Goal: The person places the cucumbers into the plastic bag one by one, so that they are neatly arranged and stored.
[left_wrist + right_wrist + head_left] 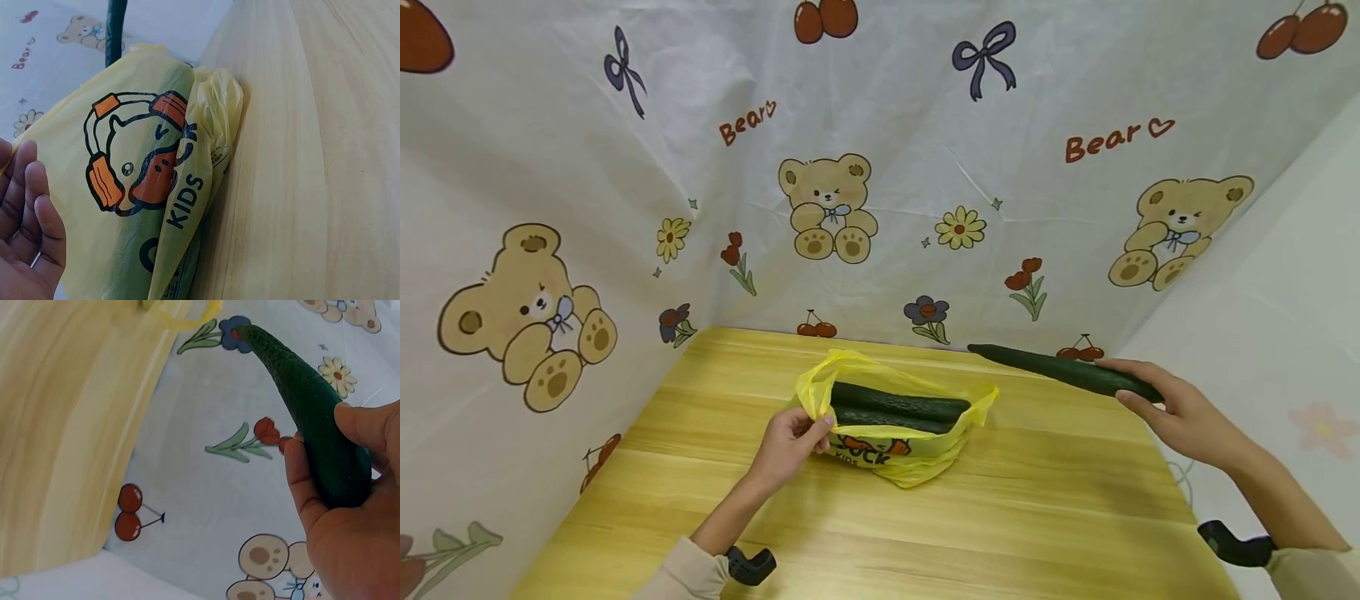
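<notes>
A yellow plastic bag [917, 454] with a printed cartoon duck lies on the table, its mouth spread open. Inside it are dark green cucumbers [898, 403], two of them visible side by side. My left hand [793, 440] pinches the bag's rim at its left end between thumb and fingers. To the right, above the table, my right hand [1180, 410] grips another cucumber [1060, 367] near its thick end, and the thin tip points left towards the bag. In the right wrist view the thumb and fingers wrap round this cucumber [312, 406].
The wooden table [1000, 533] extends around the bag. A white cloth [910, 117] printed with bears, bows and flowers stands as a wall behind it and along the left side. Another pale wall [1285, 333] borders the table's right edge.
</notes>
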The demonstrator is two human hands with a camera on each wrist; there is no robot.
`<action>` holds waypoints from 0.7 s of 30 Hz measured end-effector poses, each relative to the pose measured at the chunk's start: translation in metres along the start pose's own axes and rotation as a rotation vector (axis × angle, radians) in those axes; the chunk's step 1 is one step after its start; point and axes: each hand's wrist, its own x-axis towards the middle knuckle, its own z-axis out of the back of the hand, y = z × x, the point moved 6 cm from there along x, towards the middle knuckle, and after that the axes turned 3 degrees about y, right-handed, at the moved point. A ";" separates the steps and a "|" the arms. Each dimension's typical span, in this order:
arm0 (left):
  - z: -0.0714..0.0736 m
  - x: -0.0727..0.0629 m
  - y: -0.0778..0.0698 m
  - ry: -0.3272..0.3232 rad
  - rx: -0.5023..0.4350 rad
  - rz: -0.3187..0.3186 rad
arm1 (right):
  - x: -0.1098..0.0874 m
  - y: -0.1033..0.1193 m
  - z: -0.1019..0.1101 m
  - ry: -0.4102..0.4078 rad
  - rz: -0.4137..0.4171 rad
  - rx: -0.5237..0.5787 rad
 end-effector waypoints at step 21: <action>-0.001 0.000 0.000 0.003 0.010 0.007 | 0.036 0.052 -0.040 0.129 0.132 0.161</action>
